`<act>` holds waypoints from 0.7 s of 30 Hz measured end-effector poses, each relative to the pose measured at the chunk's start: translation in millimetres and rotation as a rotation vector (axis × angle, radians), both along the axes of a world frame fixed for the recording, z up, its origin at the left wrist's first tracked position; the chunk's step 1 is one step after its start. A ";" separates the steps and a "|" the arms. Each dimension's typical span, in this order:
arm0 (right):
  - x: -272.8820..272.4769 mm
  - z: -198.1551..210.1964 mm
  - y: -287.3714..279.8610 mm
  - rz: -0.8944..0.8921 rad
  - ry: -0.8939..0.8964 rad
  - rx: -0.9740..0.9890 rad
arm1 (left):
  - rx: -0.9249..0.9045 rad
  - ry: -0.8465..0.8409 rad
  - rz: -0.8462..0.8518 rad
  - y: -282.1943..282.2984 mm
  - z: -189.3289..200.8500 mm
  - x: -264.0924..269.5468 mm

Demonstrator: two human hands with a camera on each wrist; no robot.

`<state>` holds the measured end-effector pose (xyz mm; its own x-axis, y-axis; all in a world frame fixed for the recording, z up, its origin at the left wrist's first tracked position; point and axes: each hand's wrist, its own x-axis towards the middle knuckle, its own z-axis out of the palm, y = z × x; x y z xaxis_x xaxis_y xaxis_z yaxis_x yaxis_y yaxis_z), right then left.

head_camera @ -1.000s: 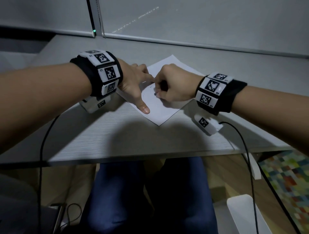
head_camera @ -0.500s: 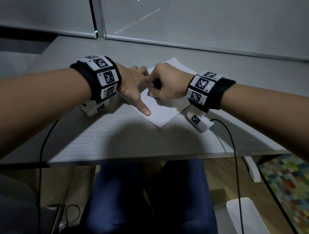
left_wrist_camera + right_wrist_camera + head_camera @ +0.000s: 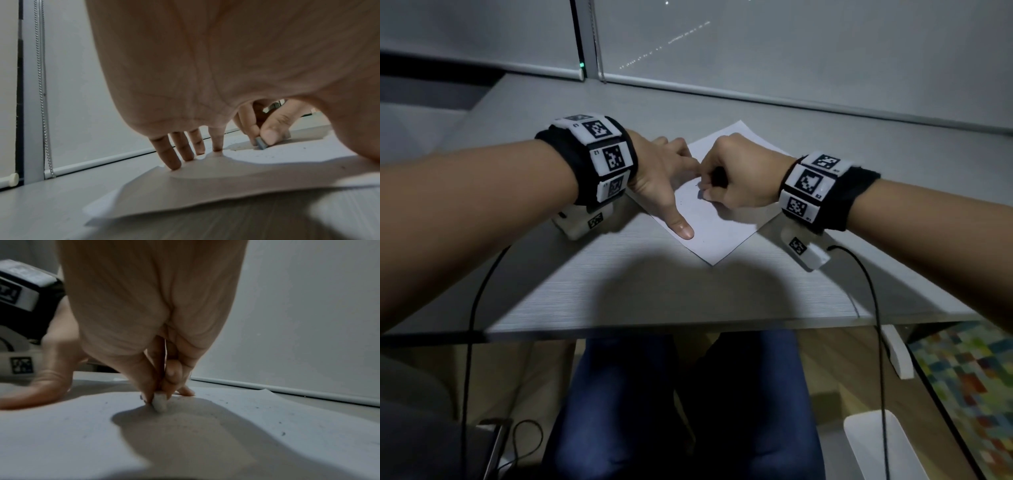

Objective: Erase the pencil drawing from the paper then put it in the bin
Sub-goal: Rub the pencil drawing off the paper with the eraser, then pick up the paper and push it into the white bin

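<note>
A white sheet of paper point(image 3: 717, 228) lies turned like a diamond on the grey table point(image 3: 640, 294). My left hand point(image 3: 664, 181) lies flat on its left part, fingers straight and spread, the thumb pressing near the paper's near edge. My right hand point(image 3: 736, 181) pinches a small white eraser point(image 3: 160, 402) between thumb and fingertips, its tip touching the paper point(image 3: 205, 434). In the left wrist view the eraser point(image 3: 261, 143) shows beyond my straight fingers point(image 3: 172, 155). Dark eraser crumbs lie scattered over the sheet. A white bin point(image 3: 883, 445) stands on the floor at the lower right.
A window blind with a bead chain point(image 3: 44, 97) runs along the table's far edge. Cables point(image 3: 876, 342) hang from both wrists over the near table edge. My knees in blue trousers point(image 3: 681, 404) are under the table; a coloured mat point(image 3: 976, 387) lies to the right.
My right hand with the eraser has shifted slightly left and farther along the paper, rubbing. The left hand keeps pressing the sheet in the same place.
</note>
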<state>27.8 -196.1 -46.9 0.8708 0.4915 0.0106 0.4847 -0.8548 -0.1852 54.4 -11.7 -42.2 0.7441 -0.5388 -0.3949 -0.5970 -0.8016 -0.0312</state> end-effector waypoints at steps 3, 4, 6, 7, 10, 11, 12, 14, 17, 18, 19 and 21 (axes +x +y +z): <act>-8.7 -3.0 -1.0 0.026 0.009 0.018 | -0.005 0.002 0.008 0.5 0.7 0.1; -13.9 -2.8 -1.8 0.047 0.030 0.032 | -0.005 0.002 0.007 0.4 0.8 -0.4; -23.4 1.8 -5.8 0.079 0.091 0.029 | -0.007 0.001 0.004 0.9 0.2 0.5; -26.5 5.4 -9.8 0.076 0.119 0.022 | -0.005 0.006 0.003 1.7 0.3 1.8; -23.0 16.3 -33.1 -0.043 0.054 0.115 | 0.007 0.028 -0.009 8.4 1.9 7.9; -19.7 20.2 -45.7 -0.118 0.015 0.167 | 0.005 0.046 -0.015 12.0 2.7 10.0; -15.4 23.1 -61.2 -0.208 -0.004 0.210 | -0.002 0.075 -0.021 16.0 4.9 10.3; -9.4 26.0 -97.2 -0.391 0.016 0.273 | -0.031 0.143 -0.032 24.7 7.8 10.5; -9.3 20.7 -151.8 -0.647 0.065 0.382 | -0.085 0.207 -0.084 37.4 9.8 12.8; -13.5 18.2 -166.2 -0.719 0.093 0.419 | -0.100 0.210 -0.107 41.0 10.2 15.1; -19.2 16.0 -177.3 -0.775 0.127 0.448 | -0.112 0.221 -0.125 44.1 11.3 16.8; -28.9 9.9 -192.3 -0.828 0.178 0.436 | -0.118 0.253 -0.146 49.0 11.7 20.7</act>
<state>-1.1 -388.4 -37.0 0.9471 -0.2979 -0.1192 -0.3098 -0.7523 -0.5815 75.0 37.3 -30.5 0.5418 -0.6857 -0.4862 -0.6828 -0.6963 0.2211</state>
